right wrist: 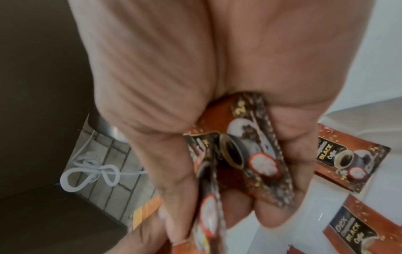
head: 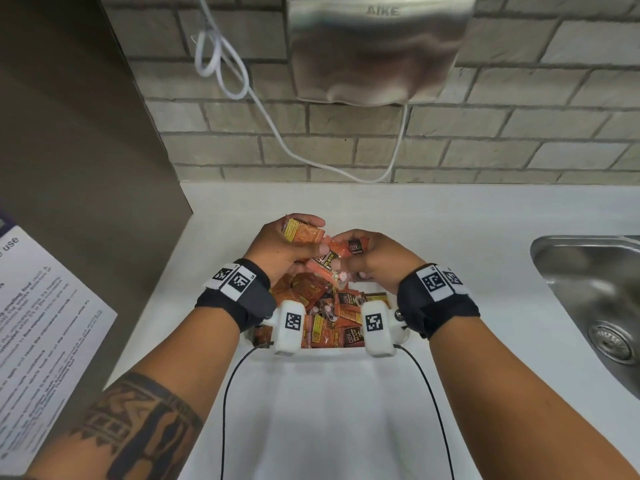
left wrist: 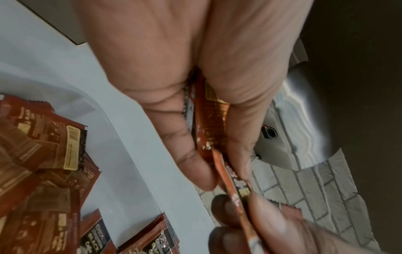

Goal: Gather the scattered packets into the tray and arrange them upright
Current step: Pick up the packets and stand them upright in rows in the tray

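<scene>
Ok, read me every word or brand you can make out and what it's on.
"AIKE": hand dryer.
"D2X": packet in the right hand.
"BLACK Coffee": packet on the counter.
"use": notice; its small print is unreadable.
Left hand's packets: print too small.

Black wristbands (head: 437,299), white tagged cameras (head: 290,325), black cables, forearm tattoo.

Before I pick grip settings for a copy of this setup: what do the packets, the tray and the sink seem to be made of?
The packets look like glossy printed foil or plastic film: they show sheen, crinkles and serrated end seals. The tray seems smooth white plastic, though only its rim shows, so ceramic is possible. The sink looks like brushed stainless steel, grey with soft reflections and a metal drain.
</scene>
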